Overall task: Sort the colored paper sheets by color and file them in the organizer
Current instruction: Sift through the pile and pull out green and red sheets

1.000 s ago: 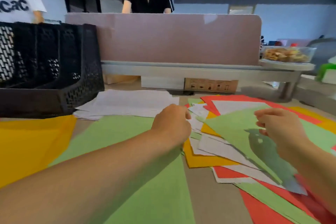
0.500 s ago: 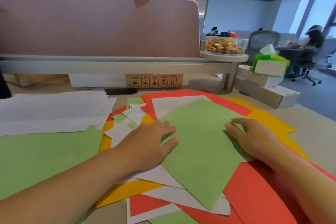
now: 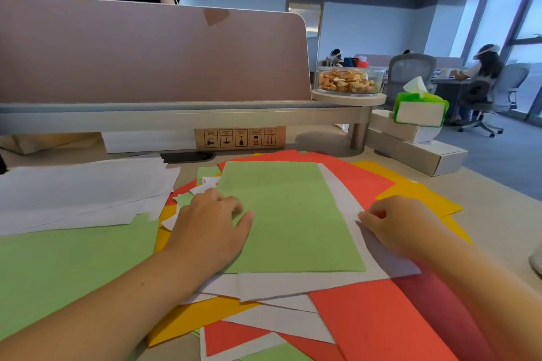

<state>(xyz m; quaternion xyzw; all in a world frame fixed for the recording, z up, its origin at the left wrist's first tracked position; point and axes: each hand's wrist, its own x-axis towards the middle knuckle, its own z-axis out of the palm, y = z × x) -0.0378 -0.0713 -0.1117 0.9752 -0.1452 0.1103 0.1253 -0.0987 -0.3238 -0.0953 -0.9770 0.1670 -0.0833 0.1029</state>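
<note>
A green sheet (image 3: 287, 214) lies squared on top of a mixed pile of white, red (image 3: 381, 325) and yellow (image 3: 419, 196) sheets at the desk's middle. My left hand (image 3: 211, 223) holds the green sheet's left edge, fingers curled and thumb lying on top. My right hand (image 3: 396, 223) pinches the right edge of the white sheet (image 3: 346, 199) just under it, which lifts slightly. A sorted green stack (image 3: 58, 272) lies at the left, with a white stack (image 3: 73, 190) behind it. The organizer is out of view.
A pink partition (image 3: 146, 53) and its shelf rail run across the back, with a person in black behind. A glass bowl of snacks (image 3: 349, 80), a tissue box (image 3: 421, 108) and white cartons (image 3: 419, 152) stand at the right. The desk edge drops off to the right.
My view swung right, away from the black organizer. The green sheet turned from slanted to square on the pile. Both hands went from flat on it to curled at the edges.
</note>
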